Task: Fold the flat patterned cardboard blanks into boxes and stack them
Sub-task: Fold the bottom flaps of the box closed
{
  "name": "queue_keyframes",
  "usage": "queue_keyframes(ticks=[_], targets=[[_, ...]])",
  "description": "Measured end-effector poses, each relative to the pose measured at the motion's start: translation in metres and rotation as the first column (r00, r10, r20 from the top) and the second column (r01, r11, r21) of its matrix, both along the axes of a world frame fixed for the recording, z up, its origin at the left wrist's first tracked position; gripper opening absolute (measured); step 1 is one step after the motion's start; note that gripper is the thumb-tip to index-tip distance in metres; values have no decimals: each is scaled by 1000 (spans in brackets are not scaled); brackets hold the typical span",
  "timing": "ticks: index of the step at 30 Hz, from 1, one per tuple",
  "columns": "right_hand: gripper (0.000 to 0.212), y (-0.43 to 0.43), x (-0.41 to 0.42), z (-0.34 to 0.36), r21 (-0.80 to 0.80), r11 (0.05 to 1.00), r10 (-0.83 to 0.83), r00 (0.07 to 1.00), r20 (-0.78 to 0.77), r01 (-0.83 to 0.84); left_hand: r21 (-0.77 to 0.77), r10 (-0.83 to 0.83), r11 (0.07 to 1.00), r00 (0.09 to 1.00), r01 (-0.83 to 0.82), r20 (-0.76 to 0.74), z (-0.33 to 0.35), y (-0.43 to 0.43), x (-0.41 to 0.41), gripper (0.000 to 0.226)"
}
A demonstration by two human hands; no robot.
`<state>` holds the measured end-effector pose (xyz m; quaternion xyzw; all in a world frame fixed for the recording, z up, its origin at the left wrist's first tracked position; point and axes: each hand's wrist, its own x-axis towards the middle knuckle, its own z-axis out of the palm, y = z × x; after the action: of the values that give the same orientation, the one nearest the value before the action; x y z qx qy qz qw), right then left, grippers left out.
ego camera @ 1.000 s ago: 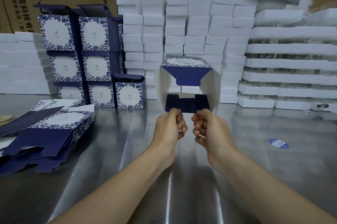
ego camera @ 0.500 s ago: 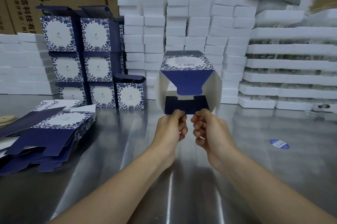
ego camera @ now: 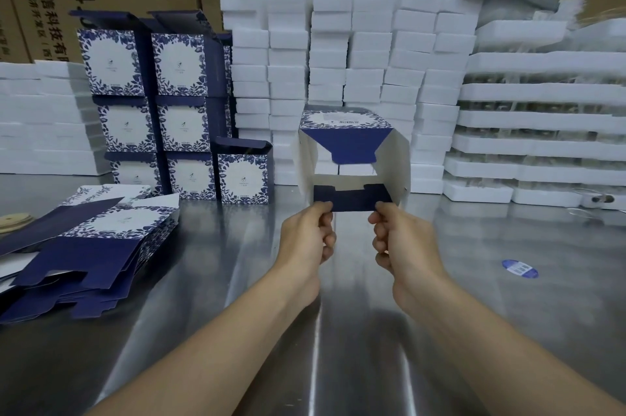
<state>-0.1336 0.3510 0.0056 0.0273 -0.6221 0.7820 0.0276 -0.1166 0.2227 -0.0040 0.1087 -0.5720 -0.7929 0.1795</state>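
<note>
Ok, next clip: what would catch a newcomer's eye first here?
A half-formed box is held up at centre, the left hand and right hand pinching its dark blue lower flap. Finished boxes stand stacked at back left; flat blanks lie piled at the left.

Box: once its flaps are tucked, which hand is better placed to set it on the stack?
Probably left. The left hand and right hand both pinch the box by its lower flap, but the stack stands on the left hand's side; the right would have to cross.
</note>
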Motion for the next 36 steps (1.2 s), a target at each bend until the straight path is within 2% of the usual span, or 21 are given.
queue_keyframes(ticks=[9, 16, 21, 24, 26, 28, 30, 32, 36], targets=[[32, 1, -5, -2, -83, 993, -85, 996, -11, 83, 23, 20, 1000, 1000, -20, -1, -2, -2, -2, 37], [30, -1, -3, -1, -77, 994, 84, 994, 75, -78, 19, 47, 999, 998, -46, -45, 0, -7, -4, 40], [28, 0, -3, -1, -108, 988, 124, 988, 92, -113, -34, 35, 999, 997, -37, -62, 2, -3, 1, 38], [26, -2, -1, -3, -69, 970, 237, 969, 69, -232, -117, -5, 993, 997, -5, -80, 4, 3, 3, 37], [25, -3, 1, -3, -1, 964, 265, 961, 75, -266, -182, 38, 982, 995, -55, -91, 2, 4, 2, 40], [24, -2, 1, -2, 115, 974, 189, 979, 75, -197, -236, 104, 964, 992, -119, -77, 0, 0, 1, 44], [33, 1, -2, -2, 190, 980, 57, 997, 47, -65, -275, 167, 945, 984, -178, -62, -2, -6, -2, 44], [44, 5, -4, 0, 191, 981, -29, 1000, 2, 28, -324, 233, 913, 969, -246, -80, -3, -11, -5, 44], [47, 9, -5, 8, 96, 995, -12, 1000, -6, 12, -554, 282, 773, 950, -309, -135, -6, -18, -5, 43]])
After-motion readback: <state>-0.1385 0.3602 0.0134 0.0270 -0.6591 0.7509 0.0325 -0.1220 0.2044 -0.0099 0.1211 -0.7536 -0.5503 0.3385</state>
